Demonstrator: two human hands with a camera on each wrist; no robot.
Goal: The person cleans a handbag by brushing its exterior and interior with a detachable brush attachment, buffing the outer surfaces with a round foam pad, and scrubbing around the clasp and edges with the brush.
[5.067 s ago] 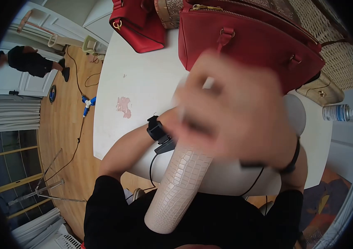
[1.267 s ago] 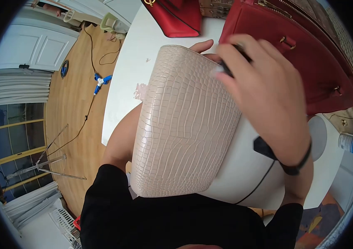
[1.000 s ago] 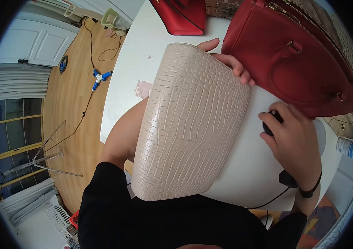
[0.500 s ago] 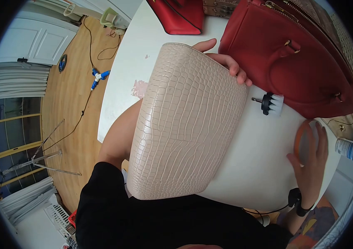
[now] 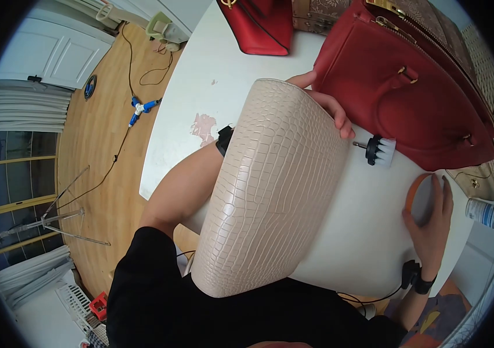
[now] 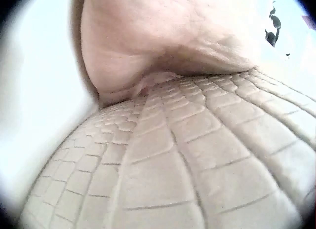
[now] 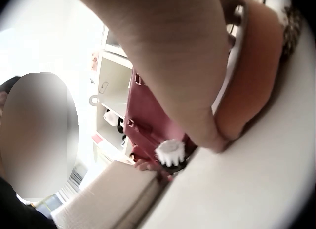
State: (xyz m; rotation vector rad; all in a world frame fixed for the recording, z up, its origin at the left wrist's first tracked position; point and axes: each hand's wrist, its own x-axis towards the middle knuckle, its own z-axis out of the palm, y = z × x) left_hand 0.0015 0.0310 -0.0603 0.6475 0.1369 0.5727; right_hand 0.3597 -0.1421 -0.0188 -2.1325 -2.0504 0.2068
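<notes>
Left hand (image 5: 329, 106) curls round the far-right edge of beige croc-textured bag (image 5: 270, 191), center, near side. Right hand (image 5: 432, 226) grips orange-rimmed disc (image 5: 422, 196) by its sides, on white table (image 5: 180, 93), right. Bristle brush (image 5: 381, 152) lies between bag and disc, just beside red handbag (image 5: 397, 87), far right.

Look at that beige bag (image 5: 270, 197), glossy and scale-embossed like leather; softer sheen on the red bag (image 5: 351, 75), metal zip (image 5: 395, 8) glinting; black plastic brush (image 5: 371, 149); smooth, matt orange band (image 7: 254, 61); smooth bench (image 5: 357, 220), flaking at left.
</notes>
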